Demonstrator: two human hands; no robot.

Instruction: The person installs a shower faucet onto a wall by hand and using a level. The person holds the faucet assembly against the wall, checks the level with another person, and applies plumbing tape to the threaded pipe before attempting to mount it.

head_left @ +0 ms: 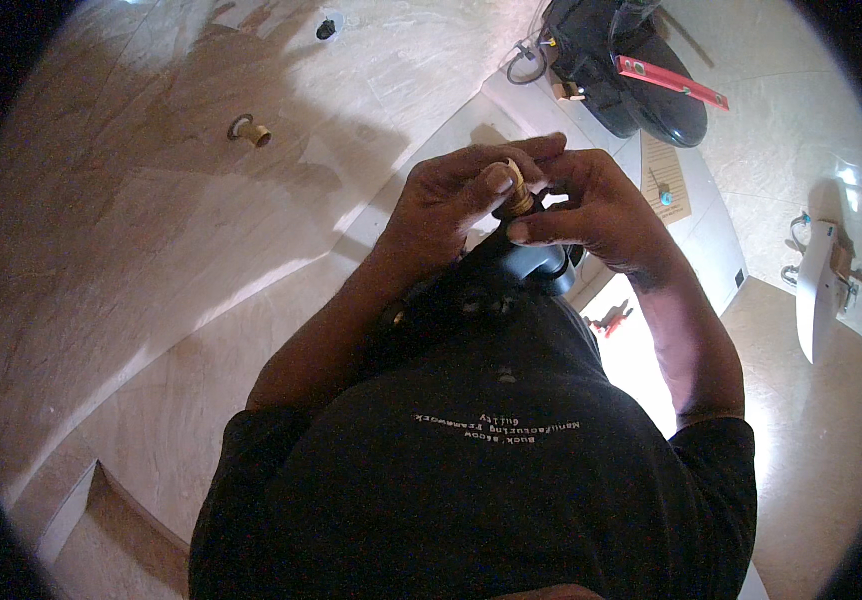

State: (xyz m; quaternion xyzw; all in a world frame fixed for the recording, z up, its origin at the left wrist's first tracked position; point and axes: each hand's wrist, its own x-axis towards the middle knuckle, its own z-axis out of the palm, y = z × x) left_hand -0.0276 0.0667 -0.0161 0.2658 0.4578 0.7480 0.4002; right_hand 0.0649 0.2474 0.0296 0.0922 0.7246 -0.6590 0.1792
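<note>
In front of my chest, both hands are together around a small brass threaded fitting [520,192]. My left hand [443,200] pinches it from the left, with the thumb lying against its upper end. My right hand [599,208] has its thumb and fingers closed at the fitting's right side and lower end. The fingers partly cover the fitting. Just below the hands, a smooth dark object [526,262] shows against my black shirt; its kind is unclear.
Another brass fitting [260,134] sticks out of the marbled tile wall at the upper left, near a small black piece [326,29]. A red spirit level [673,82] rests across a black bag or boot-like item [591,75]. Red-handled pliers [614,318] and a white fixture with hoses [819,290] are right.
</note>
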